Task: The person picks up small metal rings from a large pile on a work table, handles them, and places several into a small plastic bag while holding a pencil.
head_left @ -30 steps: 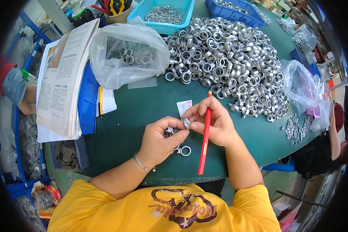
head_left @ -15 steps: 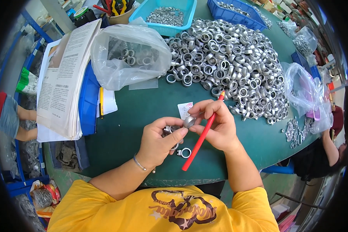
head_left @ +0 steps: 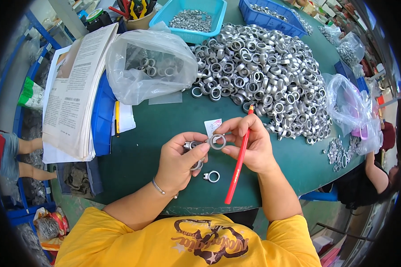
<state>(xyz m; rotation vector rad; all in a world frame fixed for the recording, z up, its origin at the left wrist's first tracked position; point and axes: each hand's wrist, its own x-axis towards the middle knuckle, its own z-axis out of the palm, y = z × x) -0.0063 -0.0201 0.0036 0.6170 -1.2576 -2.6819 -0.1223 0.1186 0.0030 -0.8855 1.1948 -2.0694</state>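
Observation:
My left hand (head_left: 176,160) is closed around a few grey metal rings (head_left: 196,165), partly hidden by its fingers. Between both hands a single metal ring (head_left: 223,145) is held up, its round opening facing me. The fingertips of my right hand (head_left: 259,149) pinch that ring's right side. Across the same hand lies a red pencil (head_left: 238,169), tip pointing up and away, blunt end toward me. One loose ring with a small tab (head_left: 206,176) rests on the green table below my hands. Just beyond them lies a white paper slip with pink marks (head_left: 213,126).
A large heap of metal rings (head_left: 267,75) covers the far middle. Left of it sits a clear plastic bag (head_left: 133,86) with rings inside, beside stacked papers (head_left: 71,102) and a yellow pencil (head_left: 117,118). Light blue (head_left: 158,18) and dark blue bins (head_left: 272,23) stand behind. Another person's arm (head_left: 376,171) is at right.
The ring between my hands has turned, so its opening now faces me. The red pencil has tilted more upright, its lower end shifting right. At left, another person's legs have moved.

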